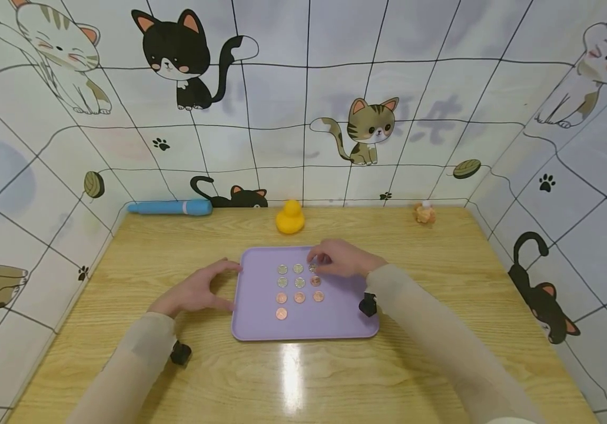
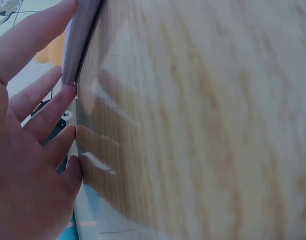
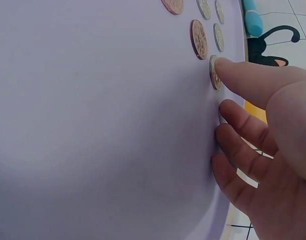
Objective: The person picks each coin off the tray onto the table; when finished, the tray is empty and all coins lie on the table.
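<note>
A lilac tray (image 1: 261, 327) lies on the wooden table, holding several silver and copper coins in rows. My left hand (image 1: 197, 290) is spread at the tray's left side, thumb and fingertips right at the rim (image 2: 82, 42). Over the upper part of the tray, my right hand (image 1: 347, 259) reaches in from the right. Its thumb touches a silver coin (image 3: 213, 75) at the right end of the top row, while other fingers rest loosely bent near the tray surface. A copper coin (image 3: 198, 39) lies beside that silver one.
Behind the tray sits a yellow rubber duck (image 1: 290, 218). A blue pen-shaped object (image 1: 171, 207) lies at the back left, and a small orange figure (image 1: 424, 212) stands at the back right. Cat-printed walls (image 1: 282, 88) enclose the table's back and sides.
</note>
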Tool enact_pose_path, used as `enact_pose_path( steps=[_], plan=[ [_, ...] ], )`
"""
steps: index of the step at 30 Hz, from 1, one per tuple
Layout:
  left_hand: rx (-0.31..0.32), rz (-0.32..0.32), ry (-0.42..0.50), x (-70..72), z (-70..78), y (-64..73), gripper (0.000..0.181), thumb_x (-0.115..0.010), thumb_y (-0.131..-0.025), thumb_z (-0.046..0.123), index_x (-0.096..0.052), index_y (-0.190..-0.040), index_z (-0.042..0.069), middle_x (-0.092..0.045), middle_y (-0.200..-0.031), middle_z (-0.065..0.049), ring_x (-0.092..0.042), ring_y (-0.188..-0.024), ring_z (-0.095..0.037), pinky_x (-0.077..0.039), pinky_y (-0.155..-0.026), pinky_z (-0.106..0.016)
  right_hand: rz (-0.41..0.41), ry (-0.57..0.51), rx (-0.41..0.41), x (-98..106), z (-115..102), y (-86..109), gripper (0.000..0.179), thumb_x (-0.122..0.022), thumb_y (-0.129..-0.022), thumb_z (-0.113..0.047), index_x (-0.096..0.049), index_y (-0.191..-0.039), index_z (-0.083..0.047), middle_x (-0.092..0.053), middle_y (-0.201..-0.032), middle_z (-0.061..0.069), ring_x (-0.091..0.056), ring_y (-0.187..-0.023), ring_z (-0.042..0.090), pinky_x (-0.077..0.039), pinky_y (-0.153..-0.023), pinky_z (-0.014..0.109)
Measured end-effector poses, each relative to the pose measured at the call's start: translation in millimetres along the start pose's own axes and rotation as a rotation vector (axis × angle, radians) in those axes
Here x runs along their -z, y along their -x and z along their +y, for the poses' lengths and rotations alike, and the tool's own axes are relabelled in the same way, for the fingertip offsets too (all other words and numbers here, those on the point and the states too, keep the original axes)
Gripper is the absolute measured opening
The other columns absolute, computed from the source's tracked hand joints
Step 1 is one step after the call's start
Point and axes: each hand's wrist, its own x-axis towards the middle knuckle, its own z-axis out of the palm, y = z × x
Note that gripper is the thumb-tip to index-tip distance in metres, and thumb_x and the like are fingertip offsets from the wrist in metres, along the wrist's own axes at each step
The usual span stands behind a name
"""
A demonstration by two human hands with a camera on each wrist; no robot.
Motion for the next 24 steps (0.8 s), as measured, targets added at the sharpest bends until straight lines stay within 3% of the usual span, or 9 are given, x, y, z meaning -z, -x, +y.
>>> enact_pose_path(
  steps=[24],
  plan=[
    [0.001, -0.006, 0.049, -0.4, -3.9, -0.7, 0.086, -0.097, -0.076, 0.030, -0.054, -0.150, 0.023, -0.026, -0.172, -0.017, -0.010, -0.160, -0.047, -0.006, -0.124, -0.074, -0.036, 0.068, 0.004, 1.6, -6.6, -5.5, 0.014, -0.076, -0.098, -0.016, -0.075, -0.112, -0.014, -0.065, -0.100, 0.000, -0.057, -0.091, 0.019, -0.050, -0.084, 0.031]
  ],
)
